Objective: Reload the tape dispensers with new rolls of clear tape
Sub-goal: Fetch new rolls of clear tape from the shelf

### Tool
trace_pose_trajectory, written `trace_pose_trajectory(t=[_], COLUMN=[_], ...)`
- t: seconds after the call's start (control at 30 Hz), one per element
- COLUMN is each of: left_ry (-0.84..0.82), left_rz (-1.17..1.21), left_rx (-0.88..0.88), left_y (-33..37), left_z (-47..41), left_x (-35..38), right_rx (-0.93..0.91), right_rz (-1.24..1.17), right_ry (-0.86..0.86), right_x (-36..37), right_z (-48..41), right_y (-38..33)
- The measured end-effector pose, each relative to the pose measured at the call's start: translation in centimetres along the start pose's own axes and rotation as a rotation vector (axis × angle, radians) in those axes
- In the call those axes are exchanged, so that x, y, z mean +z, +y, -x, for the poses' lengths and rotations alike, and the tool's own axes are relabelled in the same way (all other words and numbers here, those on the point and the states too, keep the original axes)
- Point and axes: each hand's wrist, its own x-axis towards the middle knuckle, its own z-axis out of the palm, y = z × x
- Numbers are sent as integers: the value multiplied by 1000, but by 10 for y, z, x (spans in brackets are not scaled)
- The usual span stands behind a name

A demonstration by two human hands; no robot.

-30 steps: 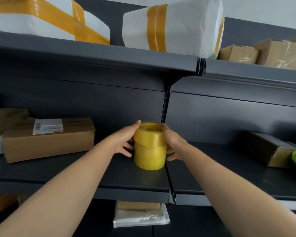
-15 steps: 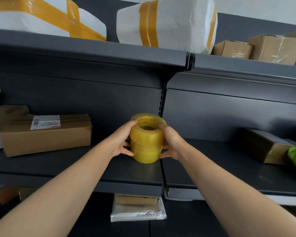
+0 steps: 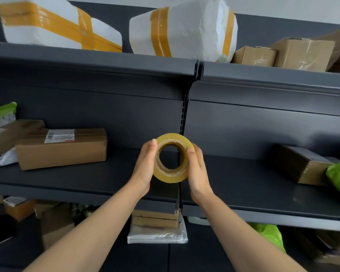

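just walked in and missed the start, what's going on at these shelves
A person is holding rolls of clear yellowish tape between both bare hands, the left hand and right hand pressing on opposite sides. The rolls are tipped so the hollow core faces the camera, held just above the middle shelf. Cardboard boxes and taped white parcels sit on the shelves around. No tape dispenser is in view.

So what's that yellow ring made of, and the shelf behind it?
The tape roll, held between the left hand and the right hand, looks like glossy, see-through yellowish plastic film wound on a brownish core, probably cardboard. The shelf looks like dark grey painted metal: smooth, matt, with thin folded edges.
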Motion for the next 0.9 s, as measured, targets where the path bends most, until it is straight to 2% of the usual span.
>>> trace_pose_trajectory(t=[0.27,0.47,0.67,0.9], left_ry=[89,59,33,-80], left_rz=[19,-62,-174,-113], left_rx=[205,315,370,352], left_y=[5,12,7,8], left_z=[46,80,113,163], left_x=[15,20,22,20], right_rx=[-180,-300,-371,-336], right_rz=[-37,10,18,104], right_ry=[39,36,70,189], right_x=[-17,-29,-41,-48], right_z=[37,66,102,166], right_y=[-8,-15,-18,-28])
